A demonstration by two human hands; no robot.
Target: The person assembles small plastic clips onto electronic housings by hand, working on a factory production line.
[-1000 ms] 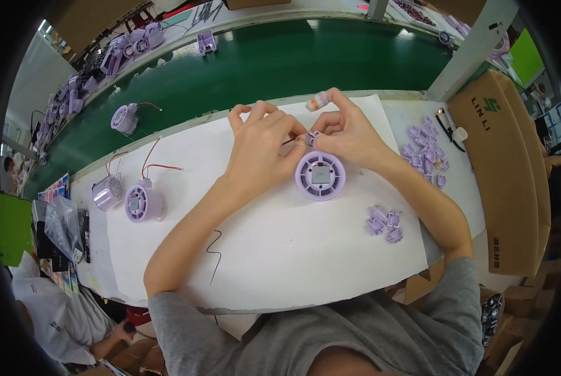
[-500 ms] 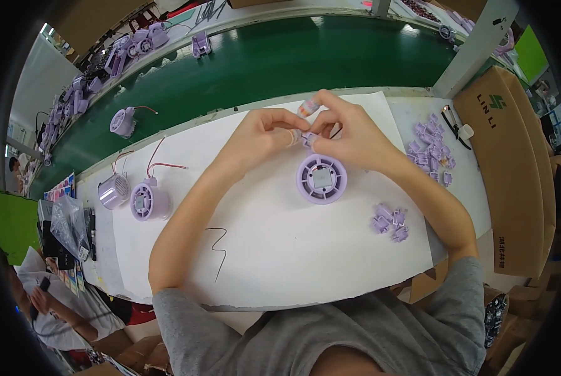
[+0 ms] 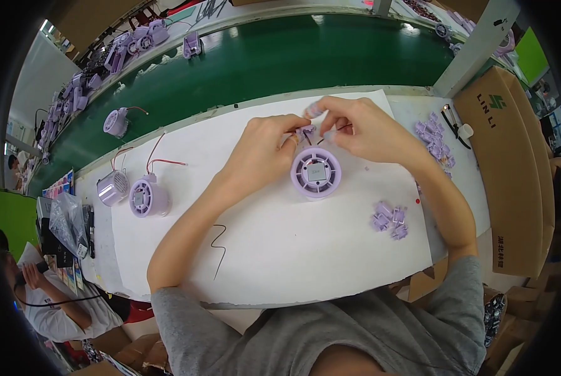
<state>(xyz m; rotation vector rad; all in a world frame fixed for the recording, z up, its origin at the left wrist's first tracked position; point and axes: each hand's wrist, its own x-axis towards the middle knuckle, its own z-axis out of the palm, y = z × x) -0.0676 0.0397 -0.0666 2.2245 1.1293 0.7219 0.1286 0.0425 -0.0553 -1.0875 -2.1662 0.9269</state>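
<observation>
Both hands, left hand and right hand, pinch a small lilac part above the round fan housing. White sheet covers the bench; green conveyor belt beyond.

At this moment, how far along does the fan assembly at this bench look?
Already done, by the look of it: two wired round units sit at the sheet's left edge. In hand: the left hand and right hand pinch a small purple part just above the round purple fan housing. Still left, probably: loose purple clips and a further pile wait at right.
</observation>
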